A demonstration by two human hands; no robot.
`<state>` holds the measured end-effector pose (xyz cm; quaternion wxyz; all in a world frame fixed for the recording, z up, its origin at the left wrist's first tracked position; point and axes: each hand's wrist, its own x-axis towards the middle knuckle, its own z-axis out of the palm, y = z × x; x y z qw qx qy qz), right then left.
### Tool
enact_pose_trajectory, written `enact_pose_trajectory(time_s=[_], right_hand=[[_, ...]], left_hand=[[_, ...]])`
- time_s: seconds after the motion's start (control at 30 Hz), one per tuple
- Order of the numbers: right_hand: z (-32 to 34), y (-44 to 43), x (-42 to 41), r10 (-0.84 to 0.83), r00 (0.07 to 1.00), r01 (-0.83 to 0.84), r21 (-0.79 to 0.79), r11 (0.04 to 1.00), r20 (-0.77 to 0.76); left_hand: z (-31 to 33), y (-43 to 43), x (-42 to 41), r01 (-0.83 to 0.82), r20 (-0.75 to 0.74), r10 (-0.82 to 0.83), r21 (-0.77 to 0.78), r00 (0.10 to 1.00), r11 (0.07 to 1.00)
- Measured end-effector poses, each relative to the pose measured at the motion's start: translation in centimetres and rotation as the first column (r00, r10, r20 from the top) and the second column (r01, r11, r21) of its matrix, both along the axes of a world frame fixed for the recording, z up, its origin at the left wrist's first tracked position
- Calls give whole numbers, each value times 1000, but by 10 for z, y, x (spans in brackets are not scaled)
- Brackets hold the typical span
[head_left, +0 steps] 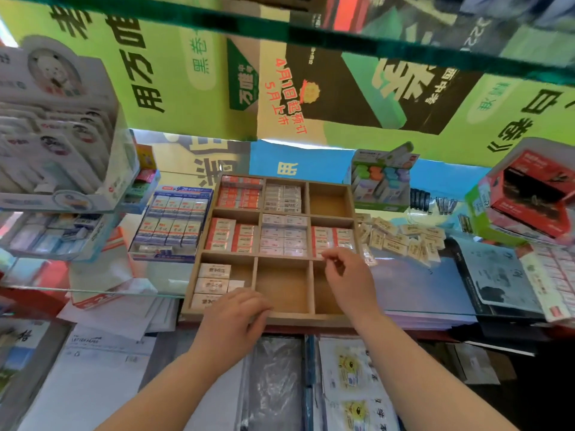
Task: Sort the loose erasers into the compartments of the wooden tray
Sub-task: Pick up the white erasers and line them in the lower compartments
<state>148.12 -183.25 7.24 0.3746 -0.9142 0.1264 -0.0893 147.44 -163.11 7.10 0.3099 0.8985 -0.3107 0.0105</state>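
Right hand [345, 275] hovers over the wooden tray [281, 317] at the divider between the middle-right and near-right compartments, fingers curled and pinched; whether they grip an eraser cannot be told, view too soft. Left hand [236, 315] rests loosely curled, apparently empty, on the near rim beside the cream erasers [211, 284] in the near-left cell. Risk: the loose erasers [401, 239] lie heaped just right of the tray, so a careless reach could scatter them, or a piece could drop into the wrong cell.
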Motion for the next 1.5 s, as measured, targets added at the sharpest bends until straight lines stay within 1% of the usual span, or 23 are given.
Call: enact_pose_trajectory(time_s=[0.13, 0.17, 0.23, 0.27, 0.33, 0.43, 0.53, 0.6, 0.67, 0.73, 0.83, 0.93, 1.0, 1.13, 1.23, 1.3, 1.4, 1.47, 1.5], right_hand=[[-4, -57, -16, -99, 993, 99, 8, 995, -57], [-6, -74, -20, -112, 990, 113, 3, 994, -81], [-10, -106, -26, -120, 984, 118, -24, 993, -134], [-13, -122, -29, -113, 980, 109, -33, 993, -161], [-19, -150, -33, -93, 969, 82, -55, 995, -228], [-26, -181, -36, -63, 940, 15, -145, 989, -336], [-28, -202, -31, -34, 913, -68, -235, 970, -406], [-28, -208, -23, -33, 920, -80, -269, 960, -391], [-27, -208, -14, -37, 944, -70, -307, 949, -327], [-27, -204, -3, -32, 958, -74, -355, 932, -284], [-31, -203, 10, -88, 950, -43, -402, 915, -301], [-36, -211, 18, -213, 913, 87, -343, 935, -348], [-39, -214, 19, -232, 900, 135, -269, 954, -369], [-41, -216, 16, -225, 933, 192, -139, 971, -281], [-42, -217, 8, -187, 951, 168, -94, 981, -247], [-43, -217, 3, -156, 954, 130, -115, 985, -255], [-46, -217, -3, -108, 963, 72, -152, 986, -245], [-46, -217, -8, -93, 968, 64, -131, 989, -233], [-46, -218, -9, -86, 969, 59, -119, 991, -232]], left_hand=[[2, -54, -11, 1, -12, -1, 5, 1000, 1000], [1, -66, -13, -19, -13, 20, 12, 1000, 1000], [-5, -88, -17, -110, -76, 110, 6, 991, 994], [-9, -99, -18, -163, -116, 163, 11, 980, 987], [-19, -118, -18, -187, -150, 192, 48, 970, 981], [-27, -143, -18, -147, -234, 164, 92, 958, 985], [-30, -162, -16, -99, -236, 137, 167, 962, 981], [-33, -166, -14, -79, -206, 128, 229, 970, 970], [-35, -167, -13, -72, -195, 126, 263, 973, 962], [-38, -166, -14, -86, -181, 134, 251, 974, 964], [-40, -166, -14, -124, -144, 157, 213, 977, 969], [-42, -166, -15, -124, -153, 159, 216, 975, 968], [-43, -166, -15, -128, -151, 163, 221, 975, 967], [-41, -167, -16, -138, -150, 171, 207, 974, 969], [-37, -168, -17, -141, -154, 179, 229, 972, 963], [-35, -170, -18, -155, -155, 192, 219, 969, 963], [-31, -177, -17, -224, -133, 242, 142, 961, 964], [-24, -187, -18, -226, -53, 237, 154, 970, 962], [-22, -195, -16, -222, 44, 218, 160, 975, 962]])
